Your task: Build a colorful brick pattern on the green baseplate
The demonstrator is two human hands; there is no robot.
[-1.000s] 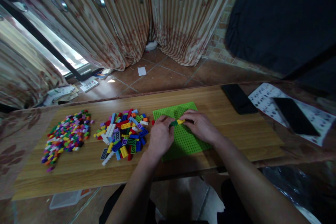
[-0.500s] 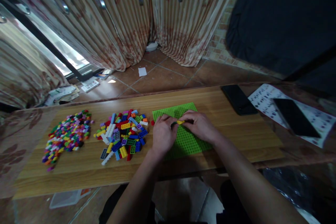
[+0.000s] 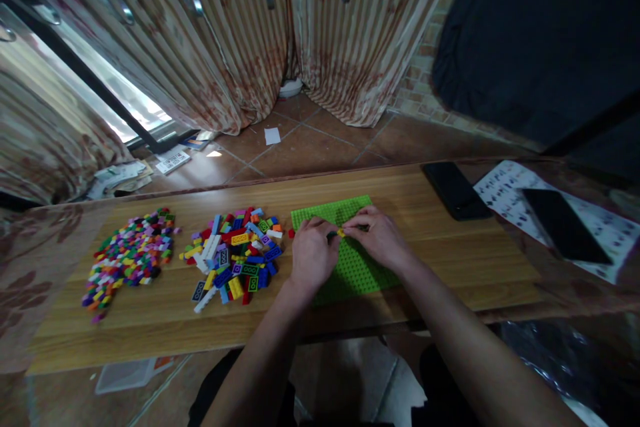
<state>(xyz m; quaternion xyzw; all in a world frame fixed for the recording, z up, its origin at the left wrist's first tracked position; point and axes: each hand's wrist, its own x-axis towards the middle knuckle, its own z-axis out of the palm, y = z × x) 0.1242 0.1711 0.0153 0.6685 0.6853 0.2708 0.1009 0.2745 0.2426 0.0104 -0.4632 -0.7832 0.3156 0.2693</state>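
Observation:
Over the green studded baseplate [image 3: 354, 270], both hands meet around small toy building bricks. My left hand [image 3: 314, 250] is closed, with a dark green brick [image 3: 332, 235] partly showing at its fingertips. My right hand [image 3: 376, 235] pinches a small yellow brick [image 3: 341, 232], which touches or nearly touches the green one; whether they are joined I cannot tell. Fingers cover most of both bricks. A red brick [image 3: 291, 233] lies by the baseplate's left edge, close to my left hand.
Left of the baseplate lies a pile of larger mixed bricks [image 3: 240, 255]; farther left is a heap of tiny coloured pieces [image 3: 131, 250]. On the right are a black phone [image 3: 456, 191], a printed sheet [image 3: 510, 180] and a second dark device [image 3: 565, 225]. All rest along the wooden board [image 3: 165, 330].
My right hand has shifted slightly left toward my left hand, and less of the yellow brick shows between the fingertips. My left hand stays nearly in place.

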